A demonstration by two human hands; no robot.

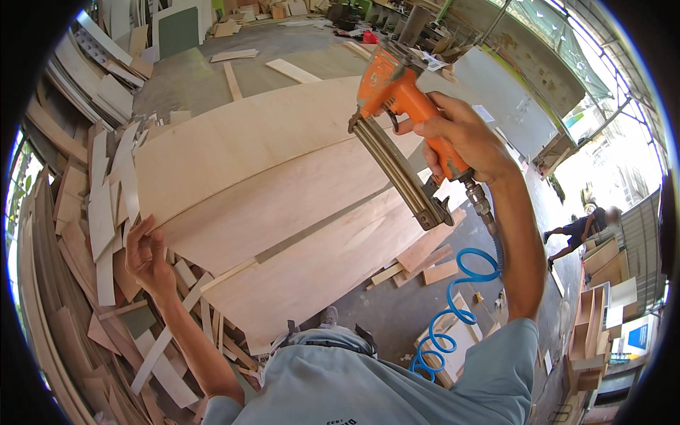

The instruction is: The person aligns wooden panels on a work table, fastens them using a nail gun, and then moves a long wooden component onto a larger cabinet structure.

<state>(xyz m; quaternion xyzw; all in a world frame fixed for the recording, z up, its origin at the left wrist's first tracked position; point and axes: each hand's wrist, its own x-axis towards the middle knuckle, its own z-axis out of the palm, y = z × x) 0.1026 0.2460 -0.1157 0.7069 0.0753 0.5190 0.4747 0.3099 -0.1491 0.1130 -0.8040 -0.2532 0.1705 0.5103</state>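
My right hand (471, 134) is wrapped round the grip of an orange pneumatic nail gun (384, 81), raised over the right part of the work. Its long metal magazine (392, 166) slants down to the right. A blue coiled air hose (445, 312) trails below it. My left hand (150, 262) has its fingers curled at the left corner of a pale plywood panel (241, 152), seeming to pinch the edge. Just nearer is a second plywood face (283, 209), meeting the first along a long seam. Beyond a narrow gap, another plywood board (319, 273) lies closest to my body.
Heaped wood offcuts (163, 361) and stacked boards (92, 78) crowd the left side. Short wood pieces (425, 265) lie on the floor at the right. Another person (584, 230) is far right, near wooden cabinet frames (588, 319). A large pale sheet (503, 95) stands behind.
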